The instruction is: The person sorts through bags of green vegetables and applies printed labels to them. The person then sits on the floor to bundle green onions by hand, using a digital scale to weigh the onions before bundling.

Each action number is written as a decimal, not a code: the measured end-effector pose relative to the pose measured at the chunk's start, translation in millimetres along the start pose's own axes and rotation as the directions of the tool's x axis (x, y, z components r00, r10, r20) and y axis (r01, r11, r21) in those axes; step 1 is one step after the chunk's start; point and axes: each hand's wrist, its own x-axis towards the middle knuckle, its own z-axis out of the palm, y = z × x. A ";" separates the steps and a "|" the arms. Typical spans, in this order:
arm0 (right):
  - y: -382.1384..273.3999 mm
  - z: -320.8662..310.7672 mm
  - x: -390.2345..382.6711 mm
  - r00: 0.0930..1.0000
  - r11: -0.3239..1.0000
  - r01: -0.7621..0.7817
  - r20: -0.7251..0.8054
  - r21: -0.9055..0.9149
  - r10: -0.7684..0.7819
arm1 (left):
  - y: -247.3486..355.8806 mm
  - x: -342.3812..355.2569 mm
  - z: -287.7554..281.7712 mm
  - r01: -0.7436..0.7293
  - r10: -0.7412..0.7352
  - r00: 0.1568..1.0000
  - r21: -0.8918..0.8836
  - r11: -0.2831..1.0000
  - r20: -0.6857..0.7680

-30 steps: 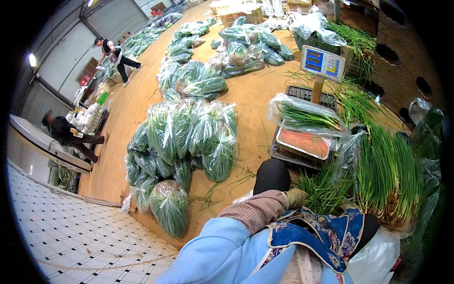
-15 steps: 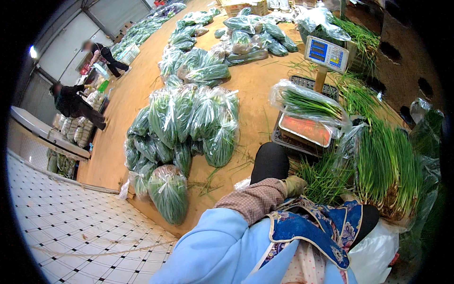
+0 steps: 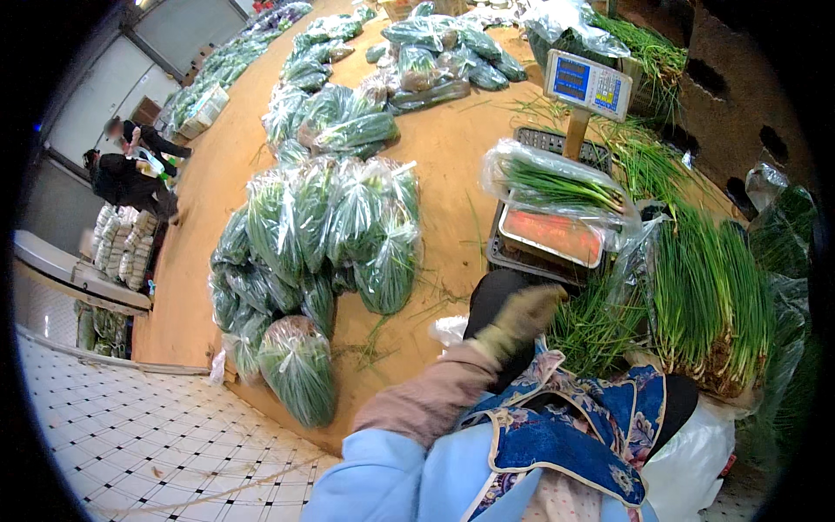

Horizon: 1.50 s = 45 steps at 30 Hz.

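My left hand (image 3: 524, 320), in a tan work glove, is raised over my dark trouser knee, and motion smears its fingers. I see nothing plainly held in it. Just beyond it stands a digital scale (image 3: 588, 84), with a white-rimmed tray (image 3: 557, 237) showing orange-red on its platform. Across the platform lies a clear plastic bag of green onions (image 3: 561, 184). Loose green leaves (image 3: 596, 331) are heaped right of my hand. Further right is a large bundle of green onions (image 3: 709, 296), roots toward me. My right hand does not show.
Filled clear bags of greens (image 3: 326, 226) are piled on the brown floor (image 3: 452, 209) to my left, with more bags (image 3: 452, 52) farther back. Two people (image 3: 130, 178) bend by white bundles at the far left. A white plastic bag (image 3: 691, 457) lies at my right.
My left hand has lifted from beside the loose leaves and moved up and slightly left over my knee. The view has shifted a little. The two people at the left are closer together.
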 end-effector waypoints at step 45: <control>15.5 72.7 441.3 1.000 0.698 0.012 0.003 0.716 -0.020 | -149.9 261.8 -118.8 0.508 -0.619 0.689 -0.357 0.784 -0.378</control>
